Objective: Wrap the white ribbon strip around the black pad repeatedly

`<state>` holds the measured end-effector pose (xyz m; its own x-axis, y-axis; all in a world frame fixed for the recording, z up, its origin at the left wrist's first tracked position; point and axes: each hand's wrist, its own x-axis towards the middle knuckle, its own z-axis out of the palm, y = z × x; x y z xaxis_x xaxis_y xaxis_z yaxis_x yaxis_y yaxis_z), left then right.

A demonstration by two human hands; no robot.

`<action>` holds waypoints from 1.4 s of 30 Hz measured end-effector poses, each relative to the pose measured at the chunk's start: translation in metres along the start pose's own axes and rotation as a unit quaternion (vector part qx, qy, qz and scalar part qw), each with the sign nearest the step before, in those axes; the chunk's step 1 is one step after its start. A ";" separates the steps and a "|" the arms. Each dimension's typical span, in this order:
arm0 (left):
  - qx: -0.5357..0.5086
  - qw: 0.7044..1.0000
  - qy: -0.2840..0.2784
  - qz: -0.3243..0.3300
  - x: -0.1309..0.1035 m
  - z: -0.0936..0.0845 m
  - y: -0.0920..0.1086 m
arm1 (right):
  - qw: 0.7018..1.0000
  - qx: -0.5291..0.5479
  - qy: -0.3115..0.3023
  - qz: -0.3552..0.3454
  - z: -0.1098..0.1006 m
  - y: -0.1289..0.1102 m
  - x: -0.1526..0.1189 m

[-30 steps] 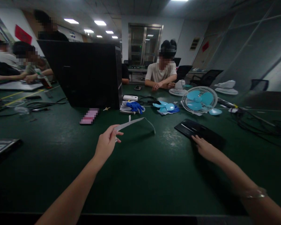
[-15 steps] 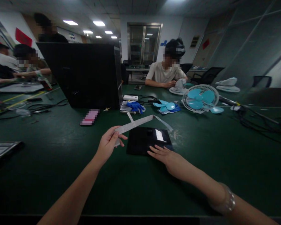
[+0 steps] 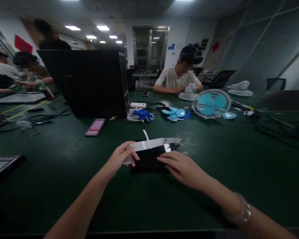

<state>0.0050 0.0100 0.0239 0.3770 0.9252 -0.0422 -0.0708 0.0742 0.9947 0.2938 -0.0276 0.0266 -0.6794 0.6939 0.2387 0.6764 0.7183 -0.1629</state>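
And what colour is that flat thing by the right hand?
The flat thing is black; see the head view.

No words or numbers in front of you can be read. At the back left, a pale wall sign (image 3: 67,39) bears an emblem (image 3: 74,41) above lettering (image 3: 77,47) too blurred to make out. Two red sheets (image 3: 23,43) (image 3: 215,46) show nothing legible. The pale strip (image 3: 154,144) in your left hand (image 3: 121,158) carries fine, unreadable marks.
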 end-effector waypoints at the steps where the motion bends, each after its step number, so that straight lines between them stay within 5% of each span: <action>1: -0.011 1.000 -0.021 -0.007 -0.001 0.000 -0.001 | 0.998 -0.020 0.052 0.017 -0.002 -0.002 0.004; 4: -0.029 0.995 -0.084 -0.037 -0.004 0.000 -0.002 | 0.989 -0.065 0.131 0.020 -0.007 -0.005 0.015; 10: 0.042 0.986 -0.144 -0.070 -0.003 0.000 -0.005 | 0.994 -0.058 0.081 -0.050 -0.012 -0.003 0.020; 13: 0.201 0.972 -0.108 -0.051 -0.002 -0.001 -0.007 | 0.998 -0.043 0.027 -0.032 -0.010 0.003 0.017; 18: 0.431 0.902 -0.031 -0.016 -0.003 -0.002 -0.010 | 0.999 -0.023 -0.036 -0.009 0.007 0.009 0.017; 31: 0.515 0.857 0.029 0.008 0.001 -0.001 -0.010 | 0.996 -0.046 -0.074 0.027 0.014 -0.005 0.018; 37: 0.476 0.871 0.116 0.022 0.001 -0.003 -0.007 | 0.997 -0.017 -0.069 0.033 0.011 -0.002 0.013; 42: 0.490 0.856 0.166 0.026 -0.001 -0.006 -0.002 | 0.997 0.002 -0.049 0.060 0.007 0.008 0.012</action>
<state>-0.0010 0.0117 0.0208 0.1013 0.9847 0.1421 0.7896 -0.1665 0.5906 0.2889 -0.0135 0.0214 -0.6179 0.7767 0.1222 0.7538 0.6294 -0.1887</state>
